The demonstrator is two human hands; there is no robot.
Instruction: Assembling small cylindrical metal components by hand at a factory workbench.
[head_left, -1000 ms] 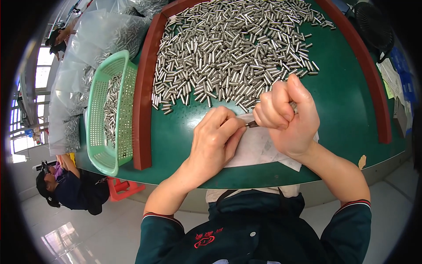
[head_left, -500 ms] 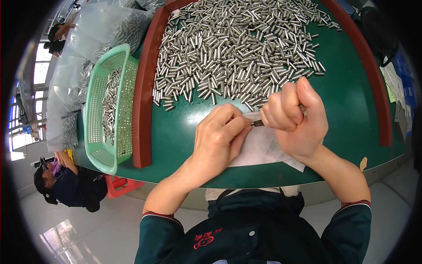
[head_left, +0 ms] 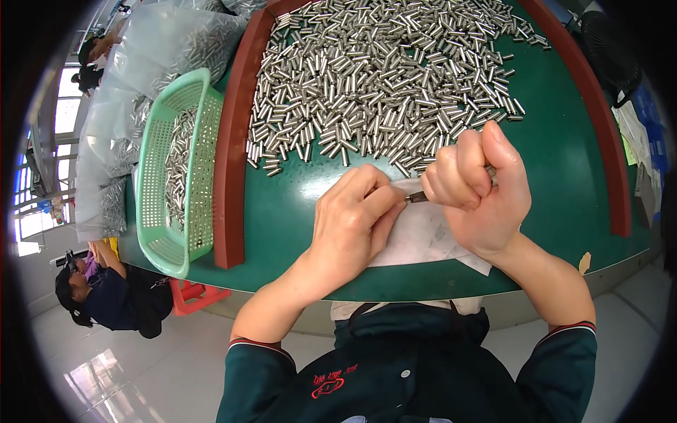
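Observation:
My right hand is closed in a fist around a slim dark tool. Only a short length of it shows, pointing left toward my other hand. My left hand pinches at the tool's tip with thumb and forefinger; what lies between those fingertips is hidden. Under both hands a white cloth or sheet with grey smudges lies on the green tabletop. Just beyond them spreads a large heap of short shiny metal pins.
Dark red rails border the work area at left and right. Beyond the left rail stands a green plastic basket holding pins, beside clear bags of metal parts. A black fan is far right; a person sits at left.
My right fist has shifted very slightly to the right, with the tool still in it. The left hand keeps its pinch in nearly the same place.

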